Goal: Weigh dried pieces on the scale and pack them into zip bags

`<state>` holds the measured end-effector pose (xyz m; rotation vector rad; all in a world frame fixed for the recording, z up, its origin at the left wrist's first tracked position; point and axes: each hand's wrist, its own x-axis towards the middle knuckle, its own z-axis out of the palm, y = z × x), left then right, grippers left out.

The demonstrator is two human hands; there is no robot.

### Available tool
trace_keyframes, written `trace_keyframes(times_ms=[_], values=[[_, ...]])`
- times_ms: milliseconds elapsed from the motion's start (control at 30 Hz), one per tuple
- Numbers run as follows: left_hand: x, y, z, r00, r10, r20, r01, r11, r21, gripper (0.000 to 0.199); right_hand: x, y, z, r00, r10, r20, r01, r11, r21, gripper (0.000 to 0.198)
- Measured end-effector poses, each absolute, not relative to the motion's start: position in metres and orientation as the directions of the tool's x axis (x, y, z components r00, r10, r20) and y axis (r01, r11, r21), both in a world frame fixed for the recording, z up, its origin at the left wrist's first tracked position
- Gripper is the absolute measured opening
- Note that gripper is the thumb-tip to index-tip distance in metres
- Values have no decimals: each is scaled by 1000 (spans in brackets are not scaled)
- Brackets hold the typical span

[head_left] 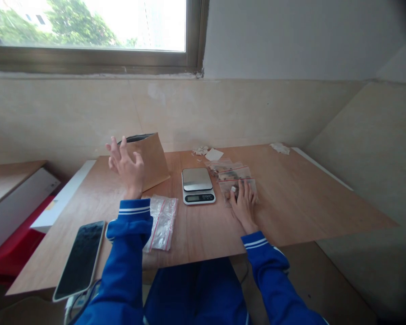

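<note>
My left hand (pixel 126 170) is raised in front of a brown paper bag (pixel 152 162), its fingers spread and nothing in them. The paper bag stands upright with a dark lining showing at its mouth. To the right, my right hand (pixel 244 201) lies with outstretched fingers on a clear zip-lock bag (pixel 225 189) with a red stripe. Inside that bag are small dark pieces and a small white item (pixel 234 189) near my thumb; their kind is too small to tell. More filled zip-lock bags (pixel 235 171) overlap behind it. Between my hands sits a digital kitchen scale (pixel 198 185), its steel plate bare.
Flat zip-lock bags (pixel 164 223) lie beside my left sleeve. A tablet or large phone (pixel 81 257) rests at the table's left edge. Crumpled tissue (pixel 200 150) and a white paper piece (pixel 214 155) lie behind the scale; another tissue (pixel 280 148) is at the back right.
</note>
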<state>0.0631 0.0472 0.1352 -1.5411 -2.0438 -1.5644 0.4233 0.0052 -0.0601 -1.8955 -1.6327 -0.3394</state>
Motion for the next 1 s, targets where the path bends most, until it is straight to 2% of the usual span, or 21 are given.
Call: trace_keyframes(times_ms=[100, 167, 333, 467, 533, 600, 667, 733, 767, 867, 1000], values=[[54, 58, 131, -444, 707, 550, 775, -5, 632, 55, 424, 6, -60, 231, 790, 569, 952, -61, -301, 60], [54, 59, 127, -433, 714, 551, 794, 12, 608, 55, 424, 6, -58, 229, 789, 570, 948, -49, -314, 59], [64, 34, 127, -441, 597, 670, 820, -36, 571, 33, 426, 4, -51, 206, 789, 579, 935, 16, -355, 51], [70, -3, 129, -495, 475, 728, 788, -109, 606, 27, 411, -5, -29, 176, 746, 643, 892, 156, -425, 45], [71, -22, 127, -495, 443, 747, 786, -137, 602, 37, 388, -19, -7, 181, 696, 694, 843, 253, -475, 43], [72, -40, 123, -469, 491, 734, 762, -196, 618, 53, 355, -40, 21, 141, 656, 742, 772, 397, -497, 41], [73, -57, 118, -384, 639, 667, 735, -225, 639, 42, 315, -62, 51, 9, 647, 763, 663, 567, -489, 42], [76, -71, 112, -317, 759, 569, 727, -192, 660, 24, 277, -79, 77, -264, 608, 749, 497, 751, -435, 47], [77, -77, 109, -322, 783, 532, 734, -148, 662, 23, 261, -84, 86, -389, 564, 729, 429, 811, -398, 47], [79, -89, 100, -389, 786, 481, 737, -47, 674, 23, 229, -88, 98, -497, 554, 667, 414, 828, -379, 38], [72, -91, 89, -421, 780, 462, 655, -91, 750, 27, 220, -84, 92, -436, 663, 608, 500, 740, -449, 28]])
